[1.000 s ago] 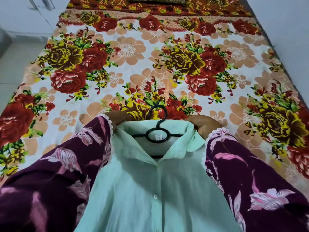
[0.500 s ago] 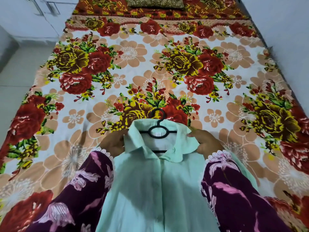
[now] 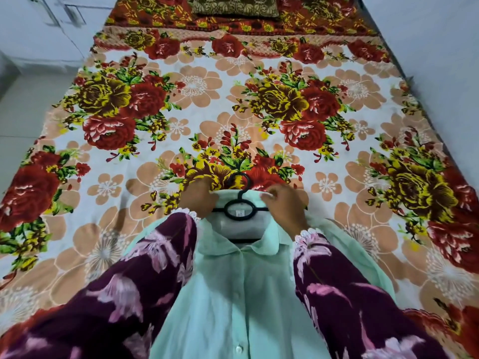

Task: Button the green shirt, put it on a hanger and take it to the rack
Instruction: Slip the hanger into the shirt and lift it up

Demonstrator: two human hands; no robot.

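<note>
The pale green shirt (image 3: 241,294) lies front-up on the flowered bed, buttoned down its middle. A black plastic hanger (image 3: 238,209) sits inside the neck opening, its hook sticking out past the collar. My left hand (image 3: 199,196) grips the back of the collar on the left side of the hook. My right hand (image 3: 285,206) pinches the collar edge on the right side. Both forearms in dark purple flowered sleeves cover the shirt's shoulders.
The bed (image 3: 197,84) carries a red, yellow and peach flowered cover. A dark patterned pillow (image 3: 234,6) lies at the head. A pale wall (image 3: 440,60) runs along the right side; pale floor (image 3: 23,107) and white cupboards lie to the left.
Both hands have moved inward from the shirt's shoulders to the collar beside the hanger hook. The view has shifted so that shirt and hanger sit further up the bed.
</note>
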